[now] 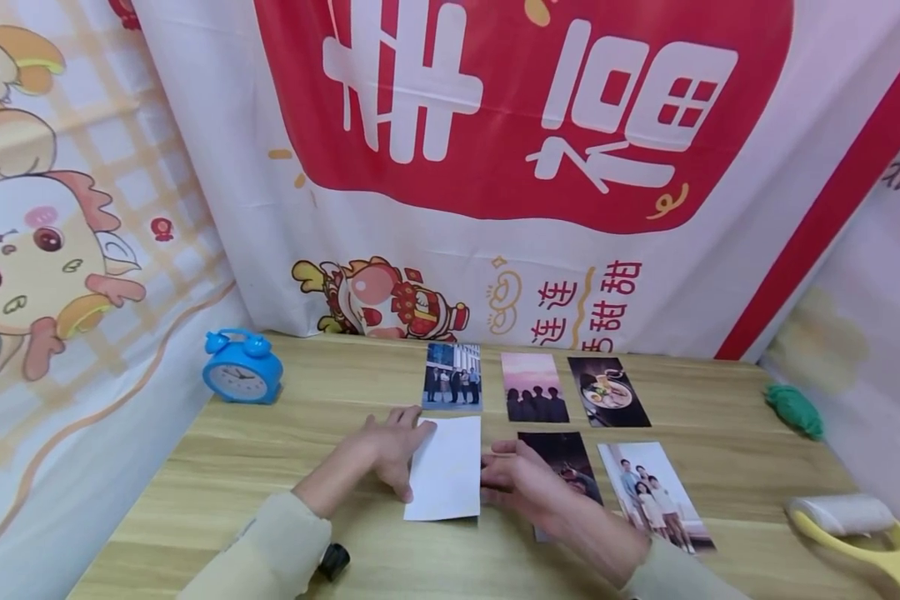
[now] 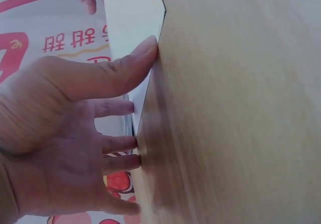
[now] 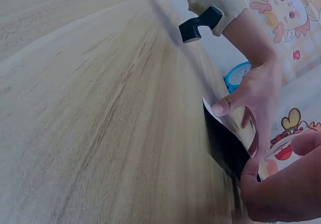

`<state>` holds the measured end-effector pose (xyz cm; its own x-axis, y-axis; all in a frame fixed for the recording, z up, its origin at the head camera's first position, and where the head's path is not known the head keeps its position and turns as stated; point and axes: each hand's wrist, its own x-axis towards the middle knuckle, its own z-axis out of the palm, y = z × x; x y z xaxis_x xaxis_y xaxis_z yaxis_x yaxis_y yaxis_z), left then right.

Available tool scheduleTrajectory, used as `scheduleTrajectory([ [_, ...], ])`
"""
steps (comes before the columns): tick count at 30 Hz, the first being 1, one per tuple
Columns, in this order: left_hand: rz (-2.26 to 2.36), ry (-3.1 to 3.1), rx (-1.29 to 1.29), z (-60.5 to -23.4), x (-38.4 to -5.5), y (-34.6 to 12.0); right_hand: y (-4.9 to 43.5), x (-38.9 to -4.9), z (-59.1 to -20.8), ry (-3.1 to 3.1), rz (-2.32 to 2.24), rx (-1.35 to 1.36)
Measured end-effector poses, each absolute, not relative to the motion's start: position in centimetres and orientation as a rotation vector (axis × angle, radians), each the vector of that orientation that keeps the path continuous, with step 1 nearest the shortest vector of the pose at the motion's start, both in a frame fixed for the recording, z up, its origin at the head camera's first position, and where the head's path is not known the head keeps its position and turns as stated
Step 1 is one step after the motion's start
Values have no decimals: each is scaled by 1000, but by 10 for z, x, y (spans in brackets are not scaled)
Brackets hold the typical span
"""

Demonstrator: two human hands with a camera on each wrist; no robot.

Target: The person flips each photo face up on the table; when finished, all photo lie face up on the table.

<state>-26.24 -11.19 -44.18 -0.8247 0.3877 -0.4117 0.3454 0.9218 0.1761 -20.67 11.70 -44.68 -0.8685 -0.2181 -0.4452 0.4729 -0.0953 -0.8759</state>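
Observation:
A photo print (image 1: 444, 471) shows its white back in the head view, between both hands. Its dark printed side (image 3: 223, 146) faces the tabletop in the right wrist view, with the near end tilted up. My left hand (image 1: 396, 446) touches the left edge with the thumb and fingertips, fingers straight. My right hand (image 1: 525, 483) pinches the right edge and partly covers a dark photo (image 1: 566, 458) beneath the wrist. Directly behind the white print lies a photo of people in suits (image 1: 453, 379).
A silhouette photo (image 1: 536, 392), a noodle-bowl photo (image 1: 607, 393) and a family photo (image 1: 654, 500) lie to the right. A blue alarm clock (image 1: 243, 368) stands at the back left. At the right edge are a green bundle (image 1: 795, 410) and a yellow-handled lint roller (image 1: 855, 533). Printed cloth hangs behind.

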Motion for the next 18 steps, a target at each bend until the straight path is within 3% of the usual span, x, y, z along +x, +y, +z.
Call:
scheduleTrajectory([
  [8,327,2678,562,-439,-262,-109,122,-207,-441,1766,-1975,113],
  [18,1070,2501,203,-426,-264,-90,127,-210,-421,1736,-1922,-21],
])
